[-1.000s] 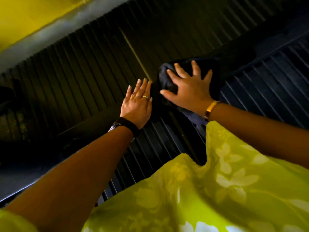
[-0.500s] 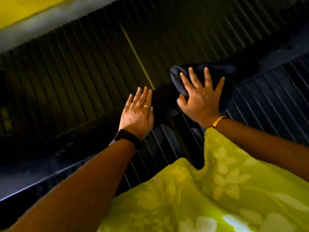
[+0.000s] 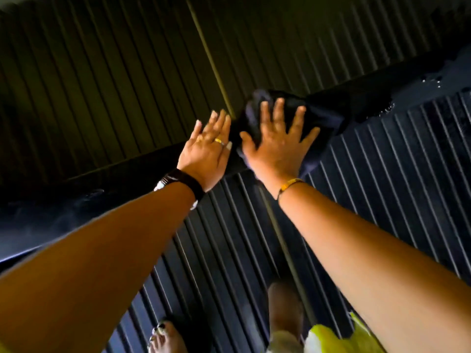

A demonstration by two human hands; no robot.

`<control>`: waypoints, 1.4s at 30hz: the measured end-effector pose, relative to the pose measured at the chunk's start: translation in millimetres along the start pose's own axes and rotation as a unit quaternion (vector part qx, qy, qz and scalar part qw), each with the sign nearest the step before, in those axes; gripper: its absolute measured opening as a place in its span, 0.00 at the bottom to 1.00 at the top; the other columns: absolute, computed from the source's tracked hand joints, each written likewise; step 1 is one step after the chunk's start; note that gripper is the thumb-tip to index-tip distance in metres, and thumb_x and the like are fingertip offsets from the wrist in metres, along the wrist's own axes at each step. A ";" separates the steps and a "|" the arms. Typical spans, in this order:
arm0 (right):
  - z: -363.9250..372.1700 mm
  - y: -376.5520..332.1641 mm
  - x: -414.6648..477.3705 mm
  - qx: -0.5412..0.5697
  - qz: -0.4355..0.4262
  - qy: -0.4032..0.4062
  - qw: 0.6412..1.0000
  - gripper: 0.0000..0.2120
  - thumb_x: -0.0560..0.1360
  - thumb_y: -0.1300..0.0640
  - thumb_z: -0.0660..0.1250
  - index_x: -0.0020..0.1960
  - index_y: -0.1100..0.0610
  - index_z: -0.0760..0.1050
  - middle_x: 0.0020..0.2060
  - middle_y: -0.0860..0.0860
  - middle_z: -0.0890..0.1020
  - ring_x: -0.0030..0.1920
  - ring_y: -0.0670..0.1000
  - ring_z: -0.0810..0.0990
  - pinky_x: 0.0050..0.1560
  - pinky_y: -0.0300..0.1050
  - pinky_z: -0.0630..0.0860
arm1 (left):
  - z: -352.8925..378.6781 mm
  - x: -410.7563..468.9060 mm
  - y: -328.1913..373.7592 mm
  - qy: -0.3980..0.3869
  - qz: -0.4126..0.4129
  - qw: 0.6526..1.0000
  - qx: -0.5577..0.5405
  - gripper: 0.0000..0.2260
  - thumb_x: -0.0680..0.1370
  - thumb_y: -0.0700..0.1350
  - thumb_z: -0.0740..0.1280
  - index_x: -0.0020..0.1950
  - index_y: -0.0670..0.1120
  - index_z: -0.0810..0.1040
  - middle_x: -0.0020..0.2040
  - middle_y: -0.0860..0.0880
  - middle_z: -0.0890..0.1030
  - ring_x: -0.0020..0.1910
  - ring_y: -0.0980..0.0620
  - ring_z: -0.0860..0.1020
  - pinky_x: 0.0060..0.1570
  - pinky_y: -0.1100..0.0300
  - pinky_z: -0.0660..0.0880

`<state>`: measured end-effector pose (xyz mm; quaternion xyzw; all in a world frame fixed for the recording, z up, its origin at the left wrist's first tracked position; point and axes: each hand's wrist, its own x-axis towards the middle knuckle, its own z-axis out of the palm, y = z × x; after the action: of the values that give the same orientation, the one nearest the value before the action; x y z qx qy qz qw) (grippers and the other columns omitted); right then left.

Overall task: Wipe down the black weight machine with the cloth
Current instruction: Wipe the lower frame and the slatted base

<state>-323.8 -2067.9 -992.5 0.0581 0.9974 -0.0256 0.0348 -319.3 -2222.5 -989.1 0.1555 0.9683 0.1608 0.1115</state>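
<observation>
The person leans forward with both arms stretched out to a long bar of the black weight machine [image 3: 114, 184], which runs across the ribbed floor mat [image 3: 382, 174]. The right hand [image 3: 276, 146] lies flat on the dark cloth [image 3: 323, 115] and presses it on the top of the bar. Its fingers [image 3: 277, 110] are straight and spread apart, not curled round the fabric. I think this is to cover more cloth with the palm and to push it evenly along the surface. One part of the cloth hangs over the near edge of the bar, below the wrist.

The left hand [image 3: 207, 151] rests just beside it on the bare bar, with its fingers [image 3: 219, 123] straight and close together. It holds nothing. It seems to carry some weight of the body, so that the person stays steady while the other arm works.

Farther right on the bar there are small bright spots [image 3: 430, 81], maybe drops, so I judge that this part is not dry yet. The bare feet [image 3: 165, 337] stand on the mat below.
</observation>
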 end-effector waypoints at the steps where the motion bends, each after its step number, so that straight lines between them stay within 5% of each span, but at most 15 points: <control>1: 2.4 -13.4 -11.8 -0.002 -0.035 -0.010 0.999 0.33 0.73 0.38 0.49 0.75 0.49 0.63 0.75 0.52 0.64 0.74 0.67 0.59 0.66 0.75 0.52 | -4.0 -3.9 -0.9 0.017 -0.027 0.999 -0.018 0.29 0.80 0.51 0.45 0.77 0.38 0.57 0.78 0.41 0.58 0.78 0.43 0.54 0.74 0.53 0.43; 4: -1.0 -40.2 -53.7 0.004 -0.180 -0.029 0.983 0.27 0.71 0.44 0.60 0.67 0.51 0.75 0.67 0.51 0.76 0.67 0.63 0.72 0.63 0.71 0.64 | -16.7 -46.1 -0.4 0.047 -0.127 0.990 -0.043 0.26 0.81 0.46 0.49 0.77 0.37 0.56 0.78 0.40 0.57 0.78 0.43 0.52 0.74 0.53 0.42; 7: -23.1 -56.7 -105.9 0.135 -0.332 -0.014 0.933 0.17 0.61 0.50 0.78 0.45 0.59 0.83 0.42 0.55 0.85 0.44 0.58 0.84 0.42 0.54 0.80 | -37.0 -118.2 6.0 0.013 -0.136 0.989 -0.059 0.26 0.81 0.46 0.50 0.77 0.36 0.58 0.77 0.39 0.58 0.77 0.44 0.53 0.75 0.51 0.44; 9: -42.6 -64.1 -139.6 0.204 -0.352 -0.027 0.913 0.10 0.65 0.54 0.76 0.40 0.60 0.81 0.34 0.55 0.83 0.36 0.58 0.83 0.27 0.46 0.78 | -52.1 -158.5 8.8 -0.007 -0.156 0.986 -0.061 0.25 0.80 0.45 0.52 0.76 0.35 0.60 0.76 0.38 0.60 0.76 0.44 0.54 0.74 0.50 0.46; 11: -70.5 -65.1 -170.7 0.212 -0.306 -0.054 0.926 0.11 0.69 0.54 0.63 0.42 0.59 0.82 0.37 0.54 0.84 0.37 0.56 0.83 0.24 0.45 0.77 | -73.1 -193.0 17.6 -0.025 -0.183 0.981 -0.052 0.25 0.80 0.44 0.53 0.75 0.35 0.62 0.75 0.37 0.62 0.76 0.42 0.58 0.74 0.50 0.48; 13: -99.4 -54.8 -192.4 0.202 -0.263 -0.038 0.943 0.16 0.70 0.53 0.58 0.45 0.57 0.83 0.43 0.54 0.85 0.37 0.54 0.84 0.26 0.42 0.76 | -96.1 -216.1 34.5 -0.033 -0.205 0.977 -0.057 0.25 0.80 0.45 0.53 0.74 0.34 0.63 0.75 0.37 0.64 0.75 0.39 0.60 0.74 0.49 0.50; 17: -162.2 -27.6 -219.1 0.216 -0.244 -0.026 0.945 0.16 0.65 0.59 0.75 0.52 0.60 0.82 0.56 0.58 0.83 0.41 0.55 0.85 0.31 0.41 0.78 | -139.8 -236.5 86.2 -0.040 -0.241 0.967 -0.073 0.24 0.83 0.46 0.50 0.77 0.38 0.57 0.78 0.41 0.59 0.78 0.45 0.54 0.76 0.53 0.45; 19: -186.1 -17.6 -221.1 0.224 -0.230 -0.015 0.947 0.13 0.71 0.59 0.68 0.54 0.62 0.81 0.59 0.61 0.81 0.48 0.59 0.84 0.38 0.46 0.81 | -155.9 -235.7 111.5 -0.031 -0.255 0.963 -0.079 0.23 0.84 0.45 0.52 0.79 0.40 0.53 0.79 0.44 0.55 0.79 0.47 0.50 0.75 0.55 0.41; 21: -214.0 -6.9 -213.8 0.234 -0.220 -0.011 0.947 0.16 0.74 0.59 0.60 0.55 0.65 0.80 0.58 0.64 0.80 0.54 0.62 0.82 0.44 0.53 0.83 | -175.7 -229.9 138.2 -0.011 -0.265 0.960 -0.091 0.24 0.84 0.45 0.52 0.79 0.41 0.52 0.79 0.45 0.54 0.79 0.48 0.49 0.75 0.56 0.40; 26: -276.2 25.5 -184.9 0.236 -0.240 -0.012 0.941 0.15 0.75 0.62 0.58 0.56 0.66 0.79 0.58 0.65 0.79 0.56 0.64 0.81 0.51 0.57 0.81 | -224.1 -210.3 191.9 -0.008 -0.271 0.957 -0.101 0.25 0.83 0.50 0.46 0.79 0.42 0.52 0.79 0.46 0.53 0.79 0.49 0.47 0.75 0.56 0.39; 31: -326.1 59.2 -161.6 0.250 -0.234 -0.008 0.940 0.17 0.67 0.70 0.74 0.55 0.67 0.79 0.57 0.66 0.80 0.55 0.64 0.82 0.51 0.55 0.80 | -256.3 -191.2 228.7 -0.023 -0.279 0.956 -0.086 0.24 0.85 0.48 0.49 0.80 0.44 0.48 0.80 0.48 0.50 0.79 0.51 0.44 0.75 0.57 0.37; 42: -343.4 110.8 -139.4 0.199 -0.198 -0.024 0.960 0.20 0.65 0.70 0.77 0.56 0.65 0.79 0.56 0.63 0.81 0.55 0.62 0.82 0.50 0.53 0.80 | -275.1 -134.1 263.5 -0.033 -0.250 0.966 -0.058 0.24 0.85 0.49 0.48 0.80 0.45 0.46 0.80 0.48 0.48 0.79 0.50 0.43 0.74 0.56 0.36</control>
<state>-195.5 -1955.0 -645.5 -0.1352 0.9626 -0.2313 0.0411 -198.3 -2106.6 -621.7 -0.0934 0.9611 0.1787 0.1886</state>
